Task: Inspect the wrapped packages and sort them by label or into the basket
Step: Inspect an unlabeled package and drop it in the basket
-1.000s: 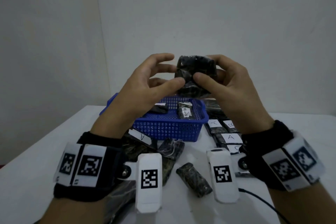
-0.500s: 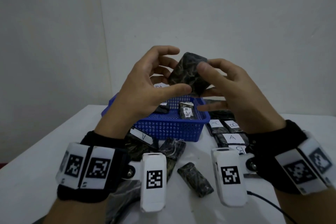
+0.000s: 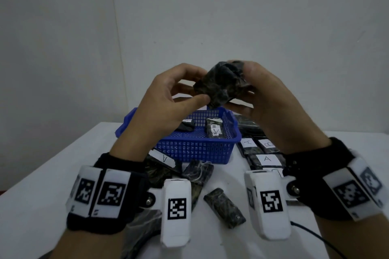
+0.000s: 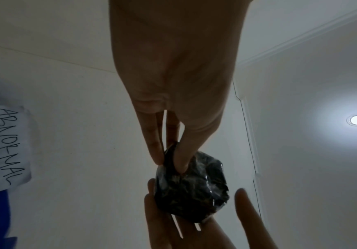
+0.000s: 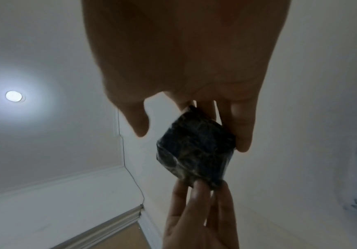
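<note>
Mid-frame, above the blue basket (image 3: 195, 147): pinched between left hand (image 3: 168, 101) and right hand (image 3: 263, 99), wrapped package (image 3: 223, 84) needs slow turning until a label shows.

Dark crinkled wrapped package (image 3: 222, 85): we see glossy plastic film.
Blue latticed plastic basket (image 3: 195, 149): smooth.
White paper label at 9 o'clock (image 4: 7, 146): matt.

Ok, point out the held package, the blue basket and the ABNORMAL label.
held package (image 3: 221, 84), head view, middle of its wrapped face.
blue basket (image 3: 197, 149), head view, front wall.
ABNORMAL label (image 4: 7, 144), left wrist view, middle of the white paper.
</note>
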{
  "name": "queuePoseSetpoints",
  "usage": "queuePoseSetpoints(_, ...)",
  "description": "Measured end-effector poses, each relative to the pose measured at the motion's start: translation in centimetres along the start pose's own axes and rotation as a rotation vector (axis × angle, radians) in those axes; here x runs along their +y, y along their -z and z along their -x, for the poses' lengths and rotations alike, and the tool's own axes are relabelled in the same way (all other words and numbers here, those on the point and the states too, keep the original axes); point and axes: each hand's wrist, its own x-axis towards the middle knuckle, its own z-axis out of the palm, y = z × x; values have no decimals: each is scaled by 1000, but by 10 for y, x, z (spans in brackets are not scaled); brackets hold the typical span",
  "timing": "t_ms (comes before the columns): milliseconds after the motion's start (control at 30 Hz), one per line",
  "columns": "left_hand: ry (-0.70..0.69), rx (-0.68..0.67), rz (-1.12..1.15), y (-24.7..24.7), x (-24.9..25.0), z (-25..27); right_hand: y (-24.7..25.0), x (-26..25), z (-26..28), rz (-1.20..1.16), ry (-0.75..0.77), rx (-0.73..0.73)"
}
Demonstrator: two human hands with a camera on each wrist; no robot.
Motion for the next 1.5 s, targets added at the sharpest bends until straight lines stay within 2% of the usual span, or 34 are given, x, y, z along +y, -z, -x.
queuePoseSetpoints(133, -25, 6, 23, 1, 0, 0, 2, 0, -1, -53, -107, 3)
queuePoseSetpoints(200, -33, 18, 30, 0, 0, 0, 3, -1, -1, -41, -67, 22)
queuePoseSetpoints(267, -28, 34, 37, 0, 0, 0, 4, -3, 1, -23, 33, 72)
queuePoseSetpoints(367, 115, 43, 125, -1, 1, 0, 5, -5, 3, 84, 156, 119)
queuePoseSetpoints(467, 301, -66, 179, -3, 2, 0, 6, -2, 3, 183, 210, 145)
queuePoseSetpoints(533, 286, -70, 207, -3, 0, 0, 7, -1, 3, 169, 185, 105)
queuePoseSetpoints(667, 192, 17, 249, 3, -4, 0, 8, -2, 3, 64, 49, -35)
queuePoseSetpoints(767, 145, 6, 196, 3, -3, 1, 8, 2, 1, 41, 50, -6)
queuePoseSetpoints(933, 121, -27, 138, -1, -3, 1, 10, 11, -2, 234, 128, 18)
queuePoseSetpoints(1033, 107, 10, 101, -3, -4, 1, 4, 14, -1, 258, 152, 50)
queuePoseSetpoints(1133, 83, 105, 94, 2, -9, 0, 0, 14, 0, 241, 130, -69)
queuePoseSetpoints(1233, 103, 147, 132, 8, -18, -1, -3, 15, 1, 367, 139, -182)
queuePoseSetpoints(1367, 168, 187, 137, 5, -32, -2, -10, 26, -3, 598, 192, -53)
queuePoseSetpoints(1500, 285, 107, 159, 6, -49, 1, -2, 43, -9, 651, 52, -64)
